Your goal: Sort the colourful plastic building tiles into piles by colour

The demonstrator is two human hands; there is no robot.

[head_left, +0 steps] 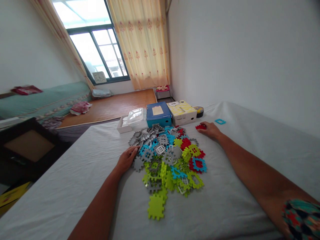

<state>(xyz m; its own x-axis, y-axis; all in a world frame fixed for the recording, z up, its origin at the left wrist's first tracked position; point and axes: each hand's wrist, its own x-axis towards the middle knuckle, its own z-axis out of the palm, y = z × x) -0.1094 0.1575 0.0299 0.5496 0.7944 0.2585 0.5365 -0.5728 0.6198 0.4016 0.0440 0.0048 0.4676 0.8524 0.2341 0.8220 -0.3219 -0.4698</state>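
Note:
A heap of flat interlocking plastic tiles (170, 160) in grey, blue, lime green and red lies on a white sheet (75, 180). My left hand (127, 159) rests flat at the heap's left edge, fingers stretched toward a grey tile (138, 164). My right hand (210, 129) lies at the heap's far right, its fingertips on a red tile (200, 127). A lone blue frame tile (220, 121) lies just beyond that hand. One large lime tile (156, 207) sits nearest me.
Behind the heap stand a blue box (158, 114), a yellow-and-white box (181, 112), a clear plastic container (135, 116) and a dark round tin (199, 111). The white wall runs along the right. A dark low table (27, 143) stands at the left, and a window is at the back.

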